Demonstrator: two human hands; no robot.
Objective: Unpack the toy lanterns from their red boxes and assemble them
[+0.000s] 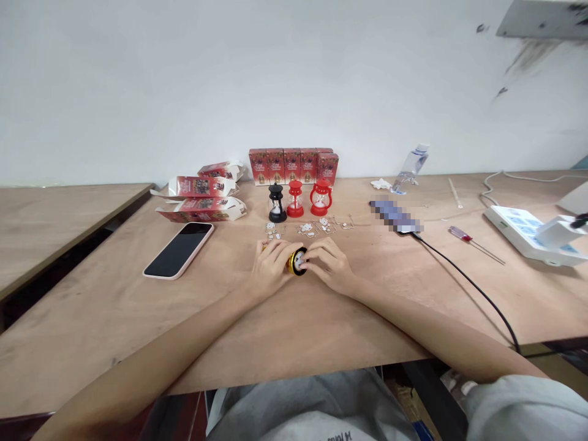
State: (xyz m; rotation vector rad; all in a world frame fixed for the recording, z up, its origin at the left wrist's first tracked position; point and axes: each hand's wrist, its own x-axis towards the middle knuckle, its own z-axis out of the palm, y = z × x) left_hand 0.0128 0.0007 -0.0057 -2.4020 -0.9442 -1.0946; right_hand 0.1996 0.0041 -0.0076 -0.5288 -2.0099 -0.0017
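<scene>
Left hand (271,264): curled around the left side of a small gold lantern (297,261), fingers closed on it, resting on the table (114,306).
Right hand (329,263): cupped over the right side of the same gold lantern, fingertips pinching its end; forearm laid on the table.
Gold lantern: held on its side between both hands, near table centre, pale face turned toward the camera; finer detail too small to tell.
Small parts (307,228): scattered white and metal pieces at 12 o'clock from the hands, just beyond the fingers.
Finished lanterns: black lantern (277,204), red lantern (294,199) and second red lantern (320,198) upright in a row at 12 o'clock, behind the small parts.
Red boxes (293,165): row standing upright against the wall, behind the lanterns.
Opened boxes (202,197): lying flat in a pile at 10 o'clock from the hands.
Phone (179,249): face up, screen dark, at 9 o'clock, well apart from the left hand.
Screwdriver (460,233): red handle, at 2 o'clock, lying flat.
Black cable (463,280): running from 1 o'clock to the table's near right edge.
Plastic bottle (410,166): at 1 o'clock, leaning near the wall.
White power strip (523,233): far right, at 3 o'clock.
</scene>
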